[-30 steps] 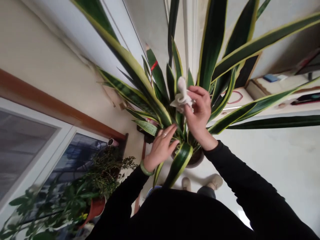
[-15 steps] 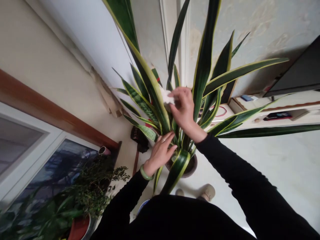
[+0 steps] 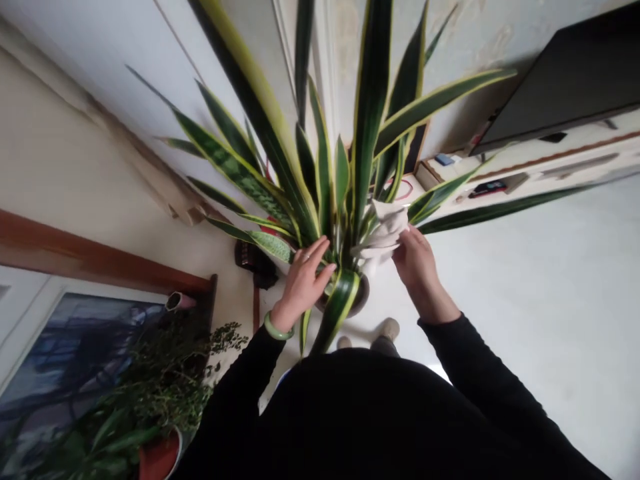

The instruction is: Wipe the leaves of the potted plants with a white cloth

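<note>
A tall snake plant (image 3: 373, 93) with yellow-edged green leaves rises from a round dark pot (image 3: 361, 298) in front of me. My right hand (image 3: 419, 270) grips a crumpled white cloth (image 3: 384, 230) on the right side of the plant, close to the lower leaves. On the left, my left hand (image 3: 303, 279) lies against the base of the leaves, its fingers stretched out and its thumb apart. A green bangle (image 3: 278, 329) circles the left wrist. One short leaf (image 3: 337, 303) bends down toward me between the two hands.
Behind on the right, a television (image 3: 570, 87) stands on a long white cabinet (image 3: 543, 175). At lower left, a bushy plant (image 3: 173, 380) and a red pot (image 3: 159, 459) are beside the window (image 3: 95, 347). A curtain (image 3: 145, 170) hangs at the left.
My right hand has moved right and a little down, carrying the cloth away from the big left leaf. The left hand stays at the leaf base. The whole view has shifted.
</note>
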`<state>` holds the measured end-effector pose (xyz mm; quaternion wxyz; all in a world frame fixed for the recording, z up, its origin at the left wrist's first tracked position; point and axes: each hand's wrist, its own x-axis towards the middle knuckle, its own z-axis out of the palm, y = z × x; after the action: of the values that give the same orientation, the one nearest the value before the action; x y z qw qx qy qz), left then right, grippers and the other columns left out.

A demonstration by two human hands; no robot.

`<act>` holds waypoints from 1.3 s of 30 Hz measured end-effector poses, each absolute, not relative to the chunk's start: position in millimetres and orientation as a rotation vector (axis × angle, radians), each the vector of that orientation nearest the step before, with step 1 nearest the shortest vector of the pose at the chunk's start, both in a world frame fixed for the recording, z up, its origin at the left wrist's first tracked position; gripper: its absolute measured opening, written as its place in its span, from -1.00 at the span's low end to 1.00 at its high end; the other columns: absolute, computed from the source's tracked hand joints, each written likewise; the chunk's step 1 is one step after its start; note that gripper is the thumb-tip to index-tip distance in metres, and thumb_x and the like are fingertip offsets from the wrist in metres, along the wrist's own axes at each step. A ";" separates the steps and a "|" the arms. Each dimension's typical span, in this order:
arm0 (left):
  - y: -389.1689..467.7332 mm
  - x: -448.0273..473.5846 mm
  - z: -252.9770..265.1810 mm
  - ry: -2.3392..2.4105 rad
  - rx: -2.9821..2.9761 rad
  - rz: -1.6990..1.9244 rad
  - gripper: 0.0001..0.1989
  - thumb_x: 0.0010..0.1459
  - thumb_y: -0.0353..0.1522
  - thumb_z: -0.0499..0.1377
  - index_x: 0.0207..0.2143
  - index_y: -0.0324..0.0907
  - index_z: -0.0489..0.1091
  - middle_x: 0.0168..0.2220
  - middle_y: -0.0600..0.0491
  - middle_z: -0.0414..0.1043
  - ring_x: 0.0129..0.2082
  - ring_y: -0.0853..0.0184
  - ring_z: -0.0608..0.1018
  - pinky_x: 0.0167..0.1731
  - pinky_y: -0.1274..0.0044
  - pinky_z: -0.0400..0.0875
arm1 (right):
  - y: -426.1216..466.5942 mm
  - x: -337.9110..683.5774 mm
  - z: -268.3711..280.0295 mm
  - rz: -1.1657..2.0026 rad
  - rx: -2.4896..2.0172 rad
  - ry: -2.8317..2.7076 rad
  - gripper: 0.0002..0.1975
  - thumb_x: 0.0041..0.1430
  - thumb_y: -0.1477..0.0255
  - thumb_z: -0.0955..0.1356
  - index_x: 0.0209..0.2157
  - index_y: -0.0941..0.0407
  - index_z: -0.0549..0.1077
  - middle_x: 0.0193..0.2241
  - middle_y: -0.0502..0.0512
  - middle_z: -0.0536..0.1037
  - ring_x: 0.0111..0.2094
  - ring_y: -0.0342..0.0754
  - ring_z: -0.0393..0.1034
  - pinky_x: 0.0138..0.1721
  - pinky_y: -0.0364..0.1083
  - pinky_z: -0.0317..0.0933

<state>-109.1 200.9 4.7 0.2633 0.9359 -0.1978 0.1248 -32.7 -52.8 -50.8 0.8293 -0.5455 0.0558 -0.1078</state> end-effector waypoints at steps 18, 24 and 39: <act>75.1 -158.1 54.9 -0.286 2.199 -0.079 -0.51 0.49 -0.21 0.21 0.41 0.11 0.44 0.32 0.00 0.58 0.17 0.17 0.70 0.21 0.32 0.65 | -226.5 -66.3 -87.3 0.331 -1.416 0.152 -0.37 -0.10 -0.16 0.61 -0.25 0.10 0.73 -0.35 0.11 0.70 -0.39 -0.04 0.45 -0.34 -0.05 0.33; -60.5 -137.3 -20.3 -0.301 2.241 -0.350 -0.21 0.36 -0.10 0.31 0.54 -0.09 0.26 0.57 -0.15 0.23 0.55 -0.05 0.35 0.55 0.12 0.26 | -295.6 -55.7 -83.0 0.504 -1.355 0.086 -0.47 0.02 -0.07 0.59 -0.17 0.07 0.77 -0.21 0.12 0.77 -0.22 0.02 0.58 -0.19 -0.03 0.44; -206.6 23.3 -135.9 0.481 1.592 -0.133 -0.60 0.10 -0.16 0.38 -0.07 -0.20 0.59 -0.11 -0.09 0.69 -0.08 0.15 0.69 0.03 0.33 0.59 | -375.2 56.6 -149.1 0.605 -1.619 -0.148 -0.36 0.10 0.04 0.54 0.15 0.05 0.59 -0.06 0.13 0.75 -0.02 0.17 0.62 0.12 0.13 0.48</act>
<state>23.3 -206.6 -135.9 0.6719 0.7067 0.2135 -0.0591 56.6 -375.2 -149.1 0.6468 -0.7118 -0.0649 0.2660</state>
